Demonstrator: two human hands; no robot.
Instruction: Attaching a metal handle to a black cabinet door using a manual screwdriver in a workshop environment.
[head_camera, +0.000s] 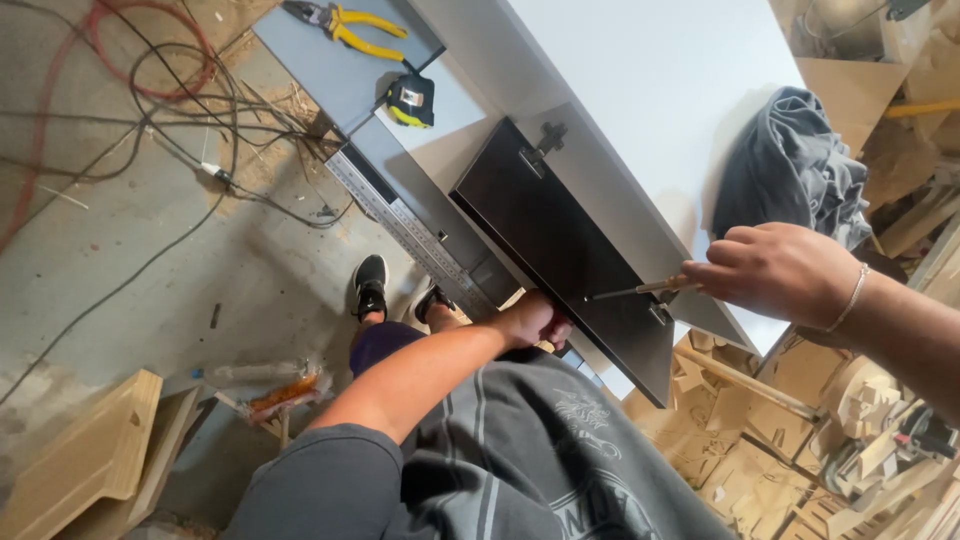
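Note:
A dark brown panel (560, 250) stands on edge against a white board (650, 80) on the bench, joined by a metal hinge (541, 148) at its far end. My left hand (533, 320) grips the panel's near edge. My right hand (775, 270) is closed around a screwdriver (640, 290), whose tip points at a second hinge (658, 312) near the panel's close end.
A yellow-handled pair of pliers (350, 27) and a black-and-yellow tape measure (411, 100) lie on the grey bench top, with a steel ruler (405, 225) along its edge. A grey cloth (790, 165) is bunched on the white board. Cables (170, 110) trail over the floor; wood offcuts (760, 450) lie at right.

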